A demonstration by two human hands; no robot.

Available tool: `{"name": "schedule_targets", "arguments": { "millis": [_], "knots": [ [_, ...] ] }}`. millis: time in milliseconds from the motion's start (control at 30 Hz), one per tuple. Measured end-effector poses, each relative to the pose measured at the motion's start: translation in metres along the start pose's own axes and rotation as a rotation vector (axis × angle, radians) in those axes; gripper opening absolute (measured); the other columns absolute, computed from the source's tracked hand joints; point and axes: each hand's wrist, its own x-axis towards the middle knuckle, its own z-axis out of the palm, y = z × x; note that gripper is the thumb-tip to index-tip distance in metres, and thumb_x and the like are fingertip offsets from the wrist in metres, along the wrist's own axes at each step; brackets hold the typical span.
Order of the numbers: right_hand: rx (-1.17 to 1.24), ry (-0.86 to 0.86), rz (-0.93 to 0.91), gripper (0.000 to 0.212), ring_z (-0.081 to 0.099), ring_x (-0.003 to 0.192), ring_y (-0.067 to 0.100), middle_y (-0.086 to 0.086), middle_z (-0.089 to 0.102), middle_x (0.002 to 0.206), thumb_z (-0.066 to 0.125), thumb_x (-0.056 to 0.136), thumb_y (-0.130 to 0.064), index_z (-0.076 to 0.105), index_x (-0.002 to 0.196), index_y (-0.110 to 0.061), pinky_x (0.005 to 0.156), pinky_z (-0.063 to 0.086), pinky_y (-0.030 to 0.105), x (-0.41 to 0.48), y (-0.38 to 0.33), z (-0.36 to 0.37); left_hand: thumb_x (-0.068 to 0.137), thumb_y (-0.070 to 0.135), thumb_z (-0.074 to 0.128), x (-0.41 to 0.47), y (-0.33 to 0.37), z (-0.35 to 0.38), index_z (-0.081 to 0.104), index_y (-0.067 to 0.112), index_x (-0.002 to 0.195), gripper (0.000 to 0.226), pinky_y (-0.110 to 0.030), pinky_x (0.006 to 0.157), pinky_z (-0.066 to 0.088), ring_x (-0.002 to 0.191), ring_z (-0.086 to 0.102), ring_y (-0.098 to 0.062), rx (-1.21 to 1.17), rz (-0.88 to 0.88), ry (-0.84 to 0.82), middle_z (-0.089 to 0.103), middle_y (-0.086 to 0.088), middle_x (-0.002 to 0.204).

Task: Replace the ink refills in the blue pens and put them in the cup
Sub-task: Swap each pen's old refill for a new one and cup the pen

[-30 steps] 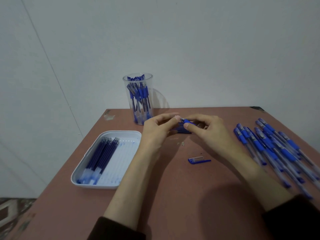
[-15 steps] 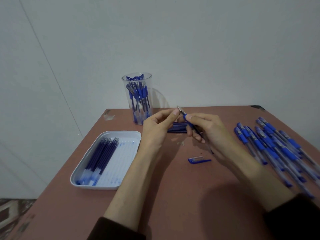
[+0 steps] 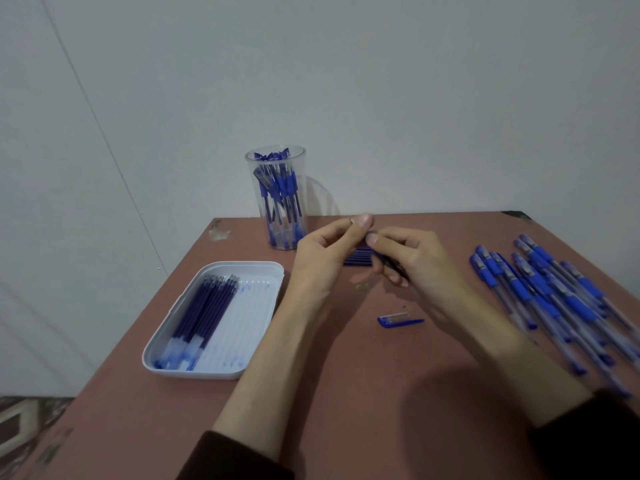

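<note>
Lowered, the pen (image 3: 390,268) sits clamped in your right hand (image 3: 415,263); left hand (image 3: 327,261) fingers pinch its tip. A slack pinch may drop it.

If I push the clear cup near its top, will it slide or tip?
Probably tip: the cup is tall and narrow, with pens reaching its rim. It looks like thin plastic, so a low push would likely slide it.

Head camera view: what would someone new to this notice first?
Mid-table, the left hand and right hand meet over a blue pen that the right hand grips. Behind them a clear cup is packed with pens. Many loose pens spread on the right of the table, and a white tray of refills sits left.
</note>
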Motion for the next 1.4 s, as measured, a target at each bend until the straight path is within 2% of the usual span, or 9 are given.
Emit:
{"name": "schedule_targets", "arguments": {
  "millis": [100, 267, 433, 600, 800, 1000, 1100, 1233, 1400],
  "knots": [
    [0.100, -0.039, 0.003, 0.031, 0.029, 0.046, 0.019, 0.018, 0.048, 0.062, 0.052, 0.094, -0.012, 0.059, 0.076, 0.012, 0.038, 0.030, 0.017, -0.001, 0.000, 0.001, 0.089, 0.017, 0.062, -0.002, 0.001, 0.002, 0.067, 0.007, 0.084, 0.013, -0.021, 0.059, 0.052, 0.059, 0.065, -0.014, -0.066, -0.025, 0.010, 0.063, -0.008, 0.064],
    [0.192, -0.054, 0.060, 0.023, 0.026, 0.045, 0.016, 0.012, 0.049, 0.058, 0.049, 0.094, -0.011, 0.063, 0.085, 0.003, 0.040, 0.027, 0.016, -0.002, 0.000, 0.002, 0.081, 0.031, 0.069, -0.002, 0.000, 0.000, 0.070, 0.008, 0.081, 0.024, -0.051, 0.074, 0.052, 0.073, 0.062, -0.039, -0.104, -0.044, -0.003, 0.058, -0.023, 0.064],
    [0.331, -0.181, 0.237, 0.021, 0.023, 0.038, 0.007, 0.002, 0.042, 0.053, 0.052, 0.082, -0.024, 0.064, 0.077, -0.007, 0.037, 0.015, 0.019, -0.002, -0.001, -0.003, 0.089, 0.019, 0.058, -0.004, 0.004, 0.000, 0.068, 0.005, 0.086, 0.017, -0.020, 0.053, 0.050, 0.060, 0.063, -0.017, -0.136, -0.081, -0.064, 0.058, -0.016, 0.069],
    [0.511, -0.293, 0.347, 0.025, 0.020, 0.036, 0.005, 0.001, 0.037, 0.052, 0.050, 0.083, -0.023, 0.066, 0.070, -0.008, 0.038, 0.010, 0.020, -0.001, -0.002, -0.009, 0.080, 0.031, 0.059, -0.004, 0.006, -0.002, 0.070, 0.011, 0.087, 0.024, -0.017, 0.072, 0.051, 0.073, 0.064, -0.012, -0.073, -0.045, -0.154, 0.057, -0.007, 0.069],
    [0.592, -0.350, 0.375, 0.025, 0.021, 0.036, 0.006, 0.002, 0.037, 0.051, 0.049, 0.083, -0.022, 0.065, 0.072, -0.006, 0.036, 0.012, 0.020, 0.000, -0.002, -0.010, 0.080, 0.030, 0.053, -0.004, 0.006, 0.000, 0.068, 0.013, 0.095, 0.027, -0.017, 0.072, 0.052, 0.074, 0.064, -0.008, -0.105, -0.026, -0.228, 0.052, -0.006, 0.072],
    [0.416, -0.063, 0.269, 0.023, 0.027, 0.040, 0.010, 0.002, 0.044, 0.053, 0.048, 0.089, -0.022, 0.065, 0.078, -0.011, 0.042, 0.015, 0.022, 0.009, -0.003, -0.016, 0.089, 0.025, 0.061, 0.001, -0.004, 0.001, 0.061, 0.011, 0.123, 0.036, -0.016, 0.070, 0.053, 0.082, 0.065, 0.000, 0.060, -0.085, -0.127, 0.069, -0.002, 0.101],
    [0.156, 0.184, 0.207, 0.023, 0.032, 0.042, 0.011, 0.003, 0.047, 0.056, 0.049, 0.094, -0.019, 0.067, 0.082, -0.013, 0.041, 0.022, 0.022, 0.015, 0.005, -0.026, 0.081, 0.029, 0.074, -0.001, -0.015, 0.000, 0.070, 0.019, 0.106, 0.027, -0.016, 0.067, 0.045, 0.070, 0.059, 0.002, 0.503, -0.009, -0.110, 0.068, 0.007, 0.086],
    [-0.155, 0.304, 0.094, 0.015, 0.041, 0.048, 0.013, -0.001, 0.055, 0.059, 0.058, 0.090, -0.018, 0.067, 0.079, -0.023, 0.046, 0.031, 0.024, 0.018, 0.015, -0.034, 0.069, 0.045, 0.080, -0.009, -0.018, 0.001, 0.072, 0.025, 0.098, 0.036, -0.014, 0.069, 0.040, 0.072, 0.052, 0.004, 1.008, -0.022, -0.407, 0.057, 0.017, 0.075],
    [-0.420, 0.288, -0.069, 0.021, 0.052, 0.063, 0.010, -0.005, 0.059, 0.069, 0.061, 0.088, -0.015, 0.063, 0.080, -0.035, 0.062, 0.042, 0.023, 0.016, 0.013, -0.039, 0.074, 0.028, 0.079, -0.007, -0.016, -0.004, 0.074, 0.021, 0.087, 0.016, -0.009, 0.062, 0.039, 0.064, 0.051, 0.001, 0.997, -0.009, -0.465, 0.064, 0.008, 0.075]
  ]
}}
